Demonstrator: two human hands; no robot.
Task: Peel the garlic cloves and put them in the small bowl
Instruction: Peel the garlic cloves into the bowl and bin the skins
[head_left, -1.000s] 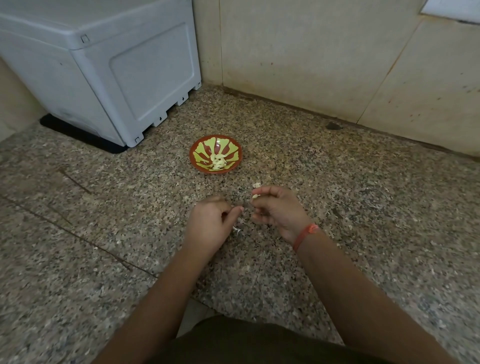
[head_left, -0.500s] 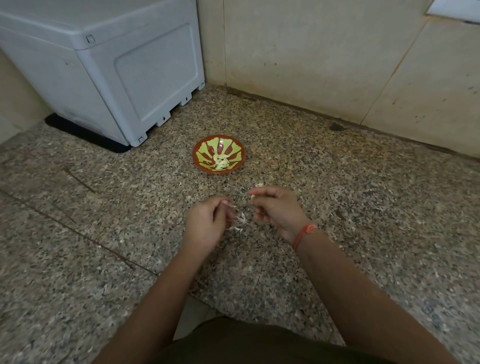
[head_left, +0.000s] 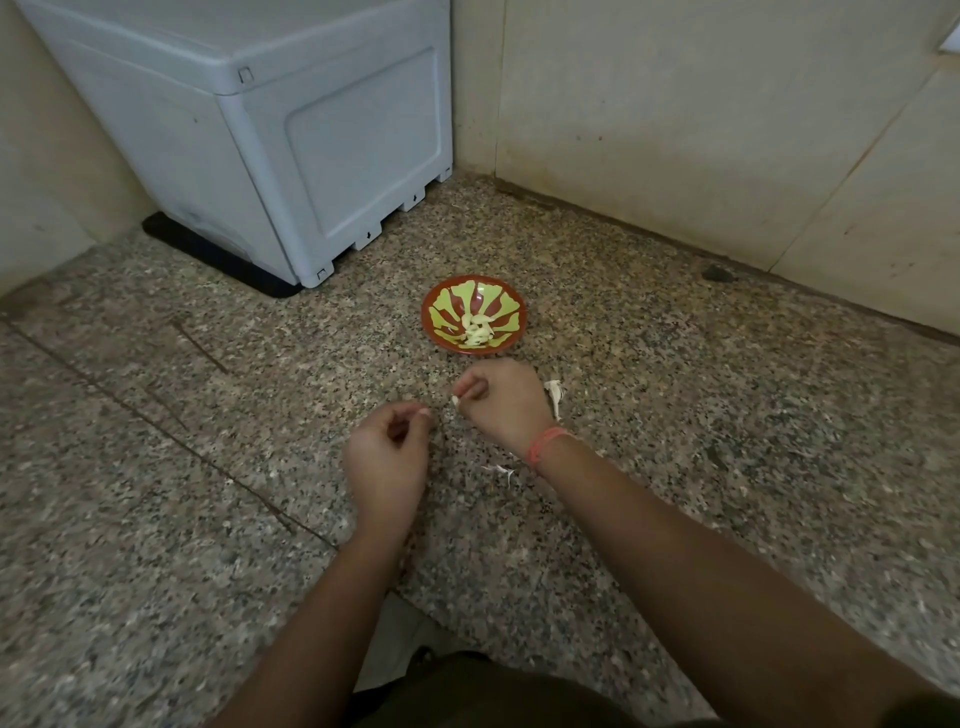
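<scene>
A small pale garlic clove (head_left: 456, 400) is pinched at the fingertips of the right hand (head_left: 501, 402). The round red bowl with yellow-green petals (head_left: 435, 312) lies on the speckled granite floor (head_left: 156, 467) directly beyond that hand. A heap of peeled cloves (head_left: 478, 331) is noted in the bowl. The left hand (head_left: 389, 460) is held beside the right and apart from it, fingers curled, thumb and forefinger tips together. Whether a scrap of skin is held there cannot be told.

It is judged that the clove should be checked for clinging skin, then carried over the rim and released low, so that nothing bounces out.

White papery husk (head_left: 555, 396) is seen just right of the right hand, partly hidden by it; unpeeled cloves among it cannot be made out. The held clove is too small to be judged bare.
</scene>
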